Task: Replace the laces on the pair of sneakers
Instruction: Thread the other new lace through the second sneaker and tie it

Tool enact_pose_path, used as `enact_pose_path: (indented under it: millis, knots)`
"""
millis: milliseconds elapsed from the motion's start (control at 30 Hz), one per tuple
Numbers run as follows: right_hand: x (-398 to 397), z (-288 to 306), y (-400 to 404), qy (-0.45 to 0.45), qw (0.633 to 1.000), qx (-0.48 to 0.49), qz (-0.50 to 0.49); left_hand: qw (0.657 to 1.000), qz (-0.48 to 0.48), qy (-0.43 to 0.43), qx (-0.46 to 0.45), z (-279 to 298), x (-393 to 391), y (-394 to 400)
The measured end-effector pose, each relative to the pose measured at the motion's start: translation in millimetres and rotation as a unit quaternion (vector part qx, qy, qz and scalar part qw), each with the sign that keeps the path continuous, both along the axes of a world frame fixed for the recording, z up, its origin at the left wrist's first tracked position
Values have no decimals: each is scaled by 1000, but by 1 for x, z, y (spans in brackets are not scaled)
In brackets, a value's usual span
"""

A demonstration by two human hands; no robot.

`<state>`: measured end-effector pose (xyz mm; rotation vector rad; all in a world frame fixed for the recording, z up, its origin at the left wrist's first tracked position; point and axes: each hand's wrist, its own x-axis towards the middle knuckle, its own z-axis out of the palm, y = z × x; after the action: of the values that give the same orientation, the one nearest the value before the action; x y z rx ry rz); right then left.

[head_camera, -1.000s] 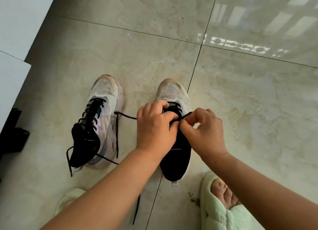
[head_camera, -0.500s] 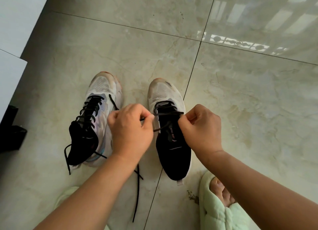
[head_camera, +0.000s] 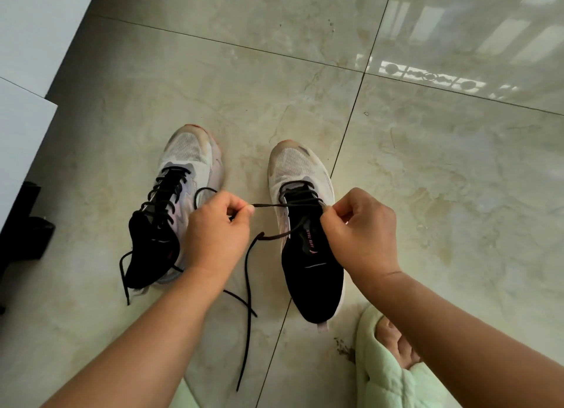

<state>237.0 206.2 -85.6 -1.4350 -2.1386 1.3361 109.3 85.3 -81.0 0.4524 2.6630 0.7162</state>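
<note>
Both sneakers sit side by side on the tiled floor (head_camera: 427, 194), toes pointing away from the person, which makes sense since that puts the eyelets right under the hands. The left sneaker (head_camera: 171, 212) looks fully threaded with a black lace, ends trailing loose on the tile, so it's probably set aside as done apart from tying. The work is on the right sneaker (head_camera: 305, 224): only the lower rows near the toe are laced and the black tongue further back is bare. The left hand (head_camera: 215, 235) pinches one end of the black lace (head_camera: 283, 205) between thumb and forefinger and holds it out sideways, taut across the shoe, likely to take out slack so the crossings sit snug. The right hand (head_camera: 360, 227) has its fingers curled at the shoe's right edge and seems to pinch the lace right at an eyelet (the exact contact is hidden behind the knuckles), probably to anchor that side against the pull. The lace's other end drapes off the tongue and runs down across the floor between the arms. A foot in a pale green slipper (head_camera: 387, 374) rests just beside the right sneaker's heel.
</note>
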Motion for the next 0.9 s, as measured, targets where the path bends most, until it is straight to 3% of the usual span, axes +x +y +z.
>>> enact_pose_path:
  millis: [100,200,367,500,700,767,900]
  knots:
    - [4,2,6,-1,999,5,42,997,-36,-27,63,5,9,-7]
    - [5,4,6,20,993,39,113,981,-139,-46,128,14,13,-14]
    - [2,1,7,53,980,69,178,967,-247,-50,28,12,16,-9]
    - [2,5,10,13,963,85,254,972,-232,1,27,17,12,-2]
    - [-13,16,11,73,959,75,264,967,-234,81,49,30,3,10]
    - [-18,17,14,78,957,66,273,964,-251,52,74,32,1,12]
    - [-22,14,21,36,955,84,282,976,-175,-51,115,34,-1,8]
